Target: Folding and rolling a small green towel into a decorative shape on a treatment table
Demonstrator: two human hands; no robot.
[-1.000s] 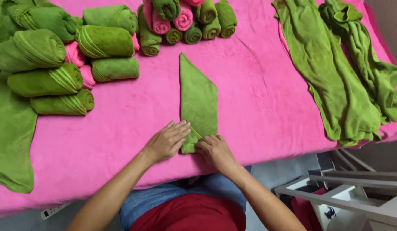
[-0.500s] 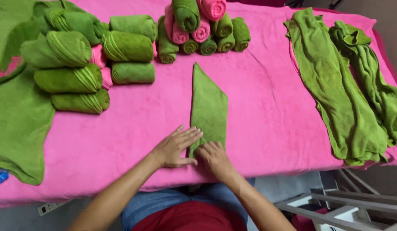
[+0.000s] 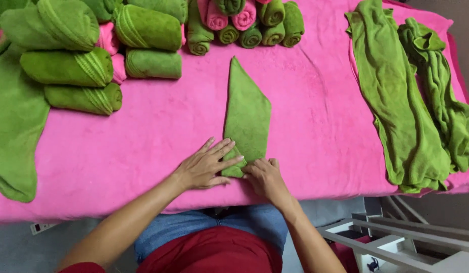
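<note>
A head-worn camera looks down on a table (image 3: 143, 151) covered in a bright pink cloth. Near the middle, toward the six o'clock edge, lies a green towel (image 3: 248, 114) folded into a long, narrow shape that tapers to a point. Its long axis runs almost straight from six to twelve o'clock, leaning slightly, with the pointed tip aimed at twelve o'clock and the wider end close to the person.

The left hand (image 3: 206, 166) lies flat and open, fingers spread, pressing on the near left corner of the towel. The right hand (image 3: 264, 177) sits just beside it at the near end, fingers curled loosely onto the towel's lower edge; neither hand grips anything, both only press down.

Judging from the layout, the folding is done and the rolling seems barely begun: the near end looks turned up only a little, and nearly the whole length remains flat.

At ten to eleven o'clock sits a pile of large rolled green towels (image 3: 73, 65). At twelve o'clock is a cluster of small rolled towels (image 3: 244, 23), green and pink. At nine o'clock a flat green towel (image 3: 14, 131) hangs over the edge. At two to three o'clock lie loose green towels (image 3: 406, 96), unrolled and crumpled
</note>
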